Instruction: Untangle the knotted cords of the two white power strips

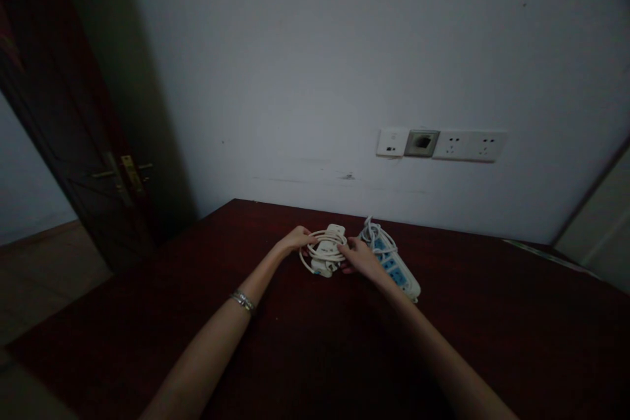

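A white cable (329,235) lies in loose loops over a white power strip (336,229) on the dark red table. My left hand (298,239) has its fingers closed on the left side of the coil. On the opposite side, my right hand (359,256) pinches the right edge of the loops. Just right of that hand rests a second power strip (396,273), white with a blue face, its pale cord bundled over the far end. My fingers and the loops hide part of the first strip.
The dark red table (295,354) runs back to a pale wall (295,79). Wall sockets (470,146) sit above its right half. At the left is a dark door (83,131) with a brass handle. A flat strip-like item (551,257) lies along the back right edge.
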The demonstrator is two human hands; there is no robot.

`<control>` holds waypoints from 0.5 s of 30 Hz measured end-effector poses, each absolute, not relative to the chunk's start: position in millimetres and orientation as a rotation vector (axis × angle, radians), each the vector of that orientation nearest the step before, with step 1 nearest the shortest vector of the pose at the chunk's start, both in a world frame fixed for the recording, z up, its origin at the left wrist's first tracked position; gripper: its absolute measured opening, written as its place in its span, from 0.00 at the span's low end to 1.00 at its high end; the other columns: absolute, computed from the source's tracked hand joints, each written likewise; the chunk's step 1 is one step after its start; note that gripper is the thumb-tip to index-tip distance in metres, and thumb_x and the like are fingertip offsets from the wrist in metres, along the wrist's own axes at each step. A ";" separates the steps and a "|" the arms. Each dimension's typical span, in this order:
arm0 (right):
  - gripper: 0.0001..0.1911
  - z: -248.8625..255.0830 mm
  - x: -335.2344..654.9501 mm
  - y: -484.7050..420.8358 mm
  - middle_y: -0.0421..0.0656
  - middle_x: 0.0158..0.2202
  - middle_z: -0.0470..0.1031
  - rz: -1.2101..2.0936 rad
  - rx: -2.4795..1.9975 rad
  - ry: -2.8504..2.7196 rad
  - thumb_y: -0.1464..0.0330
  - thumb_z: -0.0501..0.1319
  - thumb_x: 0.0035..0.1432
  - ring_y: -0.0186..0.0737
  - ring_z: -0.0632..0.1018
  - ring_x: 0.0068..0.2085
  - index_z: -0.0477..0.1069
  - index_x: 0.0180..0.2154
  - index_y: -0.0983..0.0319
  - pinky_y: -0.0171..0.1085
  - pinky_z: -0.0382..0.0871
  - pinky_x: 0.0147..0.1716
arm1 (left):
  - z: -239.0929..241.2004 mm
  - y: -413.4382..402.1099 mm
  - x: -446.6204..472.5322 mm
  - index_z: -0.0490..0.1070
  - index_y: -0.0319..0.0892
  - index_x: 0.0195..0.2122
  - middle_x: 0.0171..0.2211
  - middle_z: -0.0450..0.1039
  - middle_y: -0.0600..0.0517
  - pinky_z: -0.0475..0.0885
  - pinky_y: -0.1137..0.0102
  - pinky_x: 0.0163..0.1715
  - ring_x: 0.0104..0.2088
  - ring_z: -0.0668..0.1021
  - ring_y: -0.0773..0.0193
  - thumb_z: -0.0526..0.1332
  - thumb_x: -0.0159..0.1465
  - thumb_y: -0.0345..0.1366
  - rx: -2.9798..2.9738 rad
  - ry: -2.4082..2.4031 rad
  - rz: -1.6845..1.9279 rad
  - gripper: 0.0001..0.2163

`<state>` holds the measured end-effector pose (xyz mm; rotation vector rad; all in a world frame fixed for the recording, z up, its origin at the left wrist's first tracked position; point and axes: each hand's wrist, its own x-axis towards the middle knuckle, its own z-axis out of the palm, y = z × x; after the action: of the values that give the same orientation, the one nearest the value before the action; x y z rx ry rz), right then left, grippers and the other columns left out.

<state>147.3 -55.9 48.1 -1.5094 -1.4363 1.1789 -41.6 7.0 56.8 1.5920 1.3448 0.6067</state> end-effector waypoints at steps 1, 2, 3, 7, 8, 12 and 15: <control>0.27 46.8 146.4 -55.1 0.53 0.41 0.74 1.210 -1.507 -1.409 0.63 0.55 0.57 0.36 0.77 0.26 0.56 0.56 0.68 0.34 0.73 0.23 | 55.0 7.6 -40.7 0.73 0.33 0.29 0.17 0.69 0.55 0.67 0.75 0.19 0.16 0.70 0.71 0.64 0.53 0.35 1.577 1.349 0.619 0.08; 0.28 45.5 145.7 -54.4 0.53 0.42 0.74 1.238 -1.505 -1.385 0.62 0.55 0.57 0.37 0.77 0.26 0.54 0.56 0.68 0.35 0.73 0.24 | 53.2 8.2 -39.7 0.73 0.34 0.28 0.16 0.69 0.55 0.67 0.75 0.19 0.17 0.70 0.71 0.64 0.52 0.34 1.564 1.355 0.634 0.07; 0.28 44.5 145.0 -53.7 0.54 0.43 0.73 1.262 -1.504 -1.364 0.62 0.54 0.58 0.37 0.77 0.26 0.53 0.57 0.68 0.36 0.74 0.25 | 51.5 8.8 -38.8 0.73 0.34 0.28 0.16 0.69 0.55 0.67 0.75 0.19 0.17 0.70 0.70 0.64 0.52 0.33 1.552 1.363 0.651 0.06; 0.24 41.9 142.4 -52.7 0.52 0.42 0.74 1.302 -1.496 -1.338 0.63 0.54 0.58 0.36 0.78 0.28 0.57 0.54 0.67 0.36 0.74 0.27 | 46.7 10.0 -36.0 0.71 0.35 0.25 0.15 0.68 0.56 0.67 0.75 0.19 0.17 0.70 0.70 0.65 0.50 0.30 1.498 1.383 0.726 0.04; 0.22 41.6 141.9 -52.7 0.52 0.41 0.74 1.303 -1.495 -1.345 0.63 0.54 0.58 0.36 0.78 0.29 0.60 0.51 0.68 0.35 0.74 0.28 | 46.3 9.8 -35.8 0.70 0.35 0.25 0.15 0.68 0.56 0.67 0.75 0.19 0.17 0.71 0.70 0.65 0.50 0.30 1.484 1.382 0.740 0.04; 0.18 42.6 142.7 -51.9 0.50 0.39 0.75 1.238 -1.525 -1.424 0.62 0.51 0.60 0.36 0.78 0.32 0.65 0.46 0.68 0.32 0.73 0.28 | 49.4 6.6 -36.2 0.69 0.36 0.25 0.16 0.69 0.55 0.69 0.75 0.20 0.18 0.71 0.70 0.64 0.50 0.29 1.458 1.348 0.747 0.04; 0.16 48.6 149.6 -52.4 0.49 0.38 0.75 1.072 -1.564 -1.551 0.64 0.53 0.58 0.38 0.77 0.33 0.67 0.44 0.68 0.31 0.72 0.27 | 55.8 0.9 -34.8 0.69 0.35 0.25 0.17 0.70 0.54 0.71 0.74 0.21 0.18 0.73 0.69 0.64 0.48 0.29 1.480 1.277 0.635 0.05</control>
<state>149.6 -52.4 48.6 -1.5643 -1.5511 1.0724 -34.8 0.9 55.8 1.4798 1.2773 0.6355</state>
